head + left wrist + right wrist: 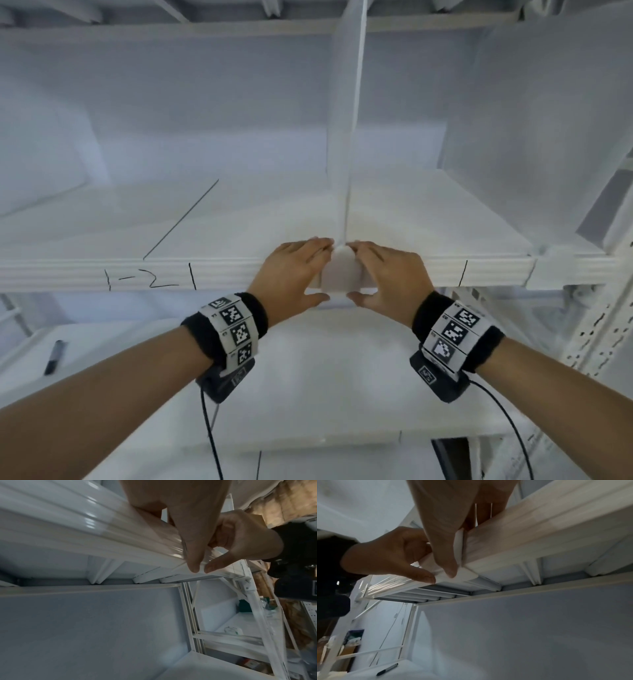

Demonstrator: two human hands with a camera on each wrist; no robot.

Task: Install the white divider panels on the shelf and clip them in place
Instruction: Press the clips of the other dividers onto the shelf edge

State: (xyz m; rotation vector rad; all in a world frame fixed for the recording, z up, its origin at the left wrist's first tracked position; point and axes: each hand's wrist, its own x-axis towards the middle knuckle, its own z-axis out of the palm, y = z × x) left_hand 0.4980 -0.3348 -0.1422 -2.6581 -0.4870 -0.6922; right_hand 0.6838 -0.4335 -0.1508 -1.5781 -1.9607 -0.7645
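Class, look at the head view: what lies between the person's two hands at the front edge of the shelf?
A white clip over the shelf's front edge, under the upright divider panel. Left hand and right hand flank it; head view.

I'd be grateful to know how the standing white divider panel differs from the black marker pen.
The white divider panel stands upright on the upper shelf; the black marker pen lies flat on the shelf below. The panel is white and far larger; the pen dark and slim. Neither is gripped.

white clip, white shelf
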